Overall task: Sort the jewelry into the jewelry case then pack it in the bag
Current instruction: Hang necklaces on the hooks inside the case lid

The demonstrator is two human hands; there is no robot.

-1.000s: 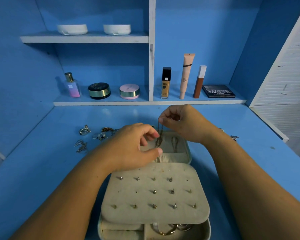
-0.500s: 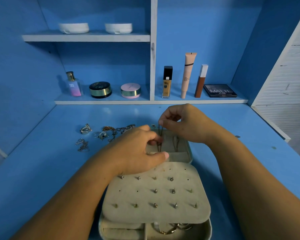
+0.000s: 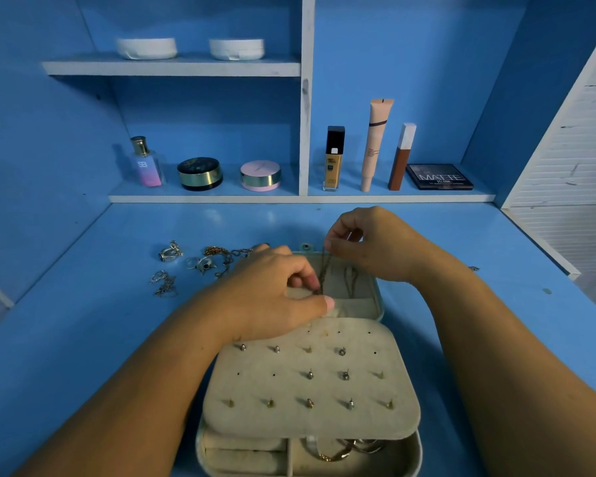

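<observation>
Beige velvet jewelry case (image 3: 380,301) lies open on blue desk (image 3: 83,339), lid part at far end, tray part nearest the camera. Earring panel (image 3: 283,383) covers most of the tray w/ 12 studs: 4 in far row, 3 in mid row, 5 in near row. Below panel's near edge, tray's right compartment holds gold & silver bands (image 3: 344,451), count unclear; left compartment has padded rolls (image 3: 245,454).

Lid part holds 2 chains: necklace (image 3: 325,266) btwn the hands & a second chain (image 3: 351,282) just to its right. Right hand (image 3: 375,249) pinches necklace's top end over lid's far edge; left hand (image 3: 269,294) pinches its lower end over the lid pocket. Hands near each other, not touching.

Loose pcs on desk left of case: 2 silver rings (image 3: 171,252), a gold chain (image 3: 221,252), a silver tangle (image 3: 162,283).

Lower shelf: 1 perfume bottle (image 3: 145,163), 2 round compacts (image 3: 200,173), 3 upright tubes (image 3: 375,142), 1 palette (image 3: 439,176). Upper shelf: 2 white tubs (image 3: 147,48).
</observation>
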